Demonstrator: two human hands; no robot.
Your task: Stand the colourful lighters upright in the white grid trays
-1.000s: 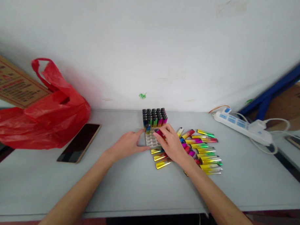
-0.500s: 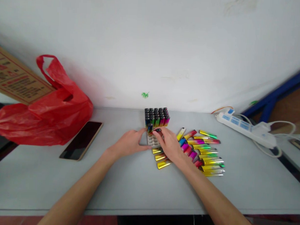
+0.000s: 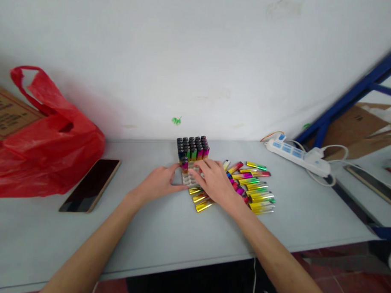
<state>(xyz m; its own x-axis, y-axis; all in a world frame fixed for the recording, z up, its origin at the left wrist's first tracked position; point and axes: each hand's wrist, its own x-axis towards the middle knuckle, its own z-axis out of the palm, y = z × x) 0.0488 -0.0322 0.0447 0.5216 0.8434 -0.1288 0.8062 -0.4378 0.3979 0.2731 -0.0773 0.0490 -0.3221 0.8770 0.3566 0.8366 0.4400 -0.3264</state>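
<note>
A pale tray with round holes (image 3: 185, 179) lies between my hands. At its back left corner one lighter (image 3: 185, 164) stands upright. Behind it is a block of upright lighters (image 3: 193, 149) with black tops. My left hand (image 3: 159, 179) grips the tray's left edge between thumb and fingers. My right hand (image 3: 212, 178) reaches over the tray's right side, its fingers bent; whether a lighter is beneath them is hidden. Loose shiny lighters (image 3: 261, 196) in yellow, green, red and purple lie to the right of and under my right hand.
On the left of the grey table (image 3: 166, 235) are a red plastic bag (image 3: 60, 150), a cardboard box (image 3: 10, 114) and a phone (image 3: 90, 185). A white power strip (image 3: 297, 158) with cables lies right, beside a blue metal frame (image 3: 351, 96).
The view has turned to the right. The dark-topped lighter under my right fingers no longer shows, and that hand now spreads over the tray's right part. My left hand stays at the tray.
</note>
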